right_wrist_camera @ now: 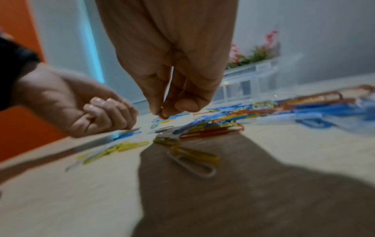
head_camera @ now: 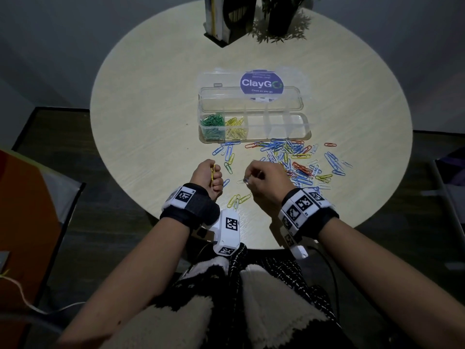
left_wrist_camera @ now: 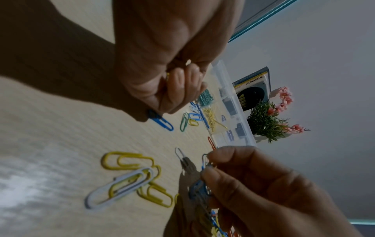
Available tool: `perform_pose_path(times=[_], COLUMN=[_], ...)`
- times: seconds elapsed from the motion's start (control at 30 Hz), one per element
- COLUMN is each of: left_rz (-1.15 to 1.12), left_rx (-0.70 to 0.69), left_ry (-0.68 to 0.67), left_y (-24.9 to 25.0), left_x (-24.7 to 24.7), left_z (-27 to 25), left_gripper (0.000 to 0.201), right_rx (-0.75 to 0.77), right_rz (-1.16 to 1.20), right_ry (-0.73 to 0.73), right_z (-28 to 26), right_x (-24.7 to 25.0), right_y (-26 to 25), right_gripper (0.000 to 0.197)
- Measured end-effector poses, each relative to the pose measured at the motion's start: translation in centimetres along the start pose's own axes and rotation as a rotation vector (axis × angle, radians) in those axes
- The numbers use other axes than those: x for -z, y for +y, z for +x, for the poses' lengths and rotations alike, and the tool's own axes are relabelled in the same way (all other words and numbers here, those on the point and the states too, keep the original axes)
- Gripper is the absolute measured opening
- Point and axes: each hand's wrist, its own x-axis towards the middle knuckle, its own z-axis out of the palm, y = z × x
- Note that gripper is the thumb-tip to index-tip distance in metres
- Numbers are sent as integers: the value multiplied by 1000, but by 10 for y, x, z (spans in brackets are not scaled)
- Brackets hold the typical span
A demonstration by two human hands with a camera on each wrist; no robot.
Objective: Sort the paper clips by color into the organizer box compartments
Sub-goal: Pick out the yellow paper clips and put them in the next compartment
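A clear organizer box (head_camera: 305,123) stands open mid-table, with green clips (head_camera: 212,121) in its leftmost compartment and yellow clips (head_camera: 235,125) in the one beside it. The other compartments look bare. Loose mixed-colour clips (head_camera: 298,161) lie scattered in front of the box. My left hand (head_camera: 213,173) is curled in a fist round a few yellow clips (head_camera: 212,171), just above the table. My right hand (head_camera: 247,179) hovers to its right and pinches a blue clip (left_wrist_camera: 204,160) between thumb and fingertips (right_wrist_camera: 183,105). Yellow clips and a white clip (left_wrist_camera: 119,187) lie below both hands.
The round table's (head_camera: 151,122) near edge is just under my wrists. A book holder (head_camera: 219,18) and a dark plant pot (head_camera: 279,16) stand at the far edge, behind the box's raised lid (head_camera: 251,94). An orange object (head_camera: 22,210) sits off the table at left.
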Motion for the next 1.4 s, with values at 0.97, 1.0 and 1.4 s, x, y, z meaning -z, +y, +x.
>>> perform_pose_path(times=[0.97, 1.0, 1.4], left_rz=[-47, -48, -65], left_rx=[-82, -82, 13], left_ry=[53, 44, -72], left_y=[-3, -3, -11], left_x=[1, 0, -9], left_z=[-1, -1, -4], left_gripper=[37, 37, 41], right_rx=[137, 109, 143], right_rz=[-381, -303, 36], right_ry=[-119, -60, 152], right_z=[0, 1, -1], right_x=[-6, -5, 8], right_y=[-6, -9, -38], right_gripper=[15, 12, 15])
